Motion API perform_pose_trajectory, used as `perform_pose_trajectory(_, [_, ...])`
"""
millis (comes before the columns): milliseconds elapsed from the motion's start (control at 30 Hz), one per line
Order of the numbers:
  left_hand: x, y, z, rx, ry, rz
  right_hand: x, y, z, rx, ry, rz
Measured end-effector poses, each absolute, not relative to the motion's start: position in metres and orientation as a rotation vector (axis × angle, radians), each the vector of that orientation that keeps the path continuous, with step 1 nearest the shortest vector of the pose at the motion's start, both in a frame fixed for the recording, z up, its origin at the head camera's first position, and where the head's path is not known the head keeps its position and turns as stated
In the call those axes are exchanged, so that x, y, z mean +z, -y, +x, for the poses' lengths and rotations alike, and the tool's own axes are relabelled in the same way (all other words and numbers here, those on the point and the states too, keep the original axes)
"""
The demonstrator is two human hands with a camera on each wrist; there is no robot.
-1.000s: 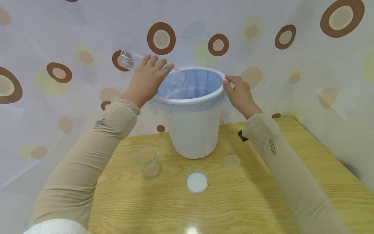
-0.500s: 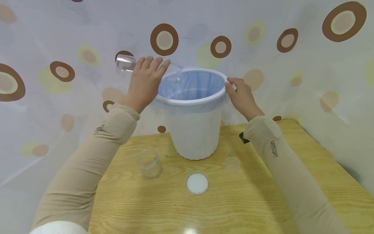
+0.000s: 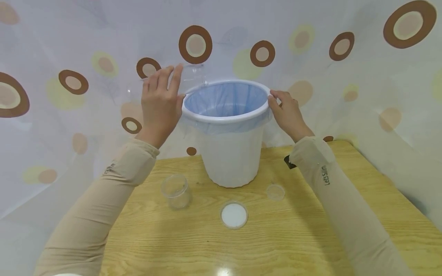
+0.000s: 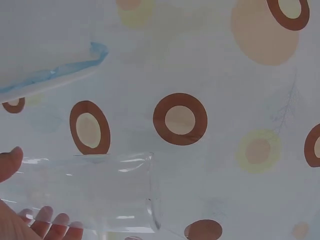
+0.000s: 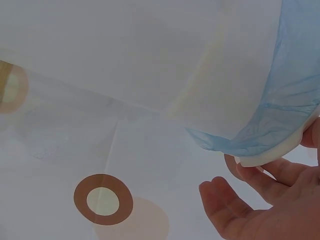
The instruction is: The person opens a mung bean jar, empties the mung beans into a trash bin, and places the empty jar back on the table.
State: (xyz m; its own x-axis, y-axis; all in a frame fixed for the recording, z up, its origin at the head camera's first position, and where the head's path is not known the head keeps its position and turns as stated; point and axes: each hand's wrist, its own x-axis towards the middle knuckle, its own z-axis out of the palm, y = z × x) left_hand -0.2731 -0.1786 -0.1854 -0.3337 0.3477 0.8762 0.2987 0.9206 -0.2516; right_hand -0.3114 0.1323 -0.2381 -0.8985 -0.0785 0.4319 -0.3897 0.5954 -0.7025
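Note:
My left hand (image 3: 160, 101) grips a clear bottle (image 3: 192, 76) just left of the bin's mouth. It lies nearly level, its right end slightly raised near the rim. In the left wrist view, thumb and fingers wrap the see-through bottle (image 4: 110, 190), whose flat end points right. A white trash bin (image 3: 230, 157) with a blue liner (image 3: 228, 96) stands upright on the table. On the bin's right side, my right hand (image 3: 288, 113) pinches the rim. The right wrist view shows that hand (image 5: 280, 200) at the rim, over which the blue liner (image 5: 285, 120) is folded.
On the wooden table (image 3: 193, 245) stand a clear open jar (image 3: 177, 193), a round dish (image 3: 234, 215) with white inside, and a thin clear disc (image 3: 275, 192). Behind the bin hangs a white sheet (image 3: 221, 15) with brown and yellow circles.
The bottle has gone from slanting down into the bin to nearly level, its lower end rising and drawing left. My left hand has shifted left. The right hand stays on the rim.

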Motion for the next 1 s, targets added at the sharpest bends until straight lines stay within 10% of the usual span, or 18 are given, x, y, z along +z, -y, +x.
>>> perform_pose_trajectory(1000, [-0.243,0.195,-0.227,-0.346,1.868,-0.398,-0.251,-0.125,-0.315,1.233,2.318,0.38])
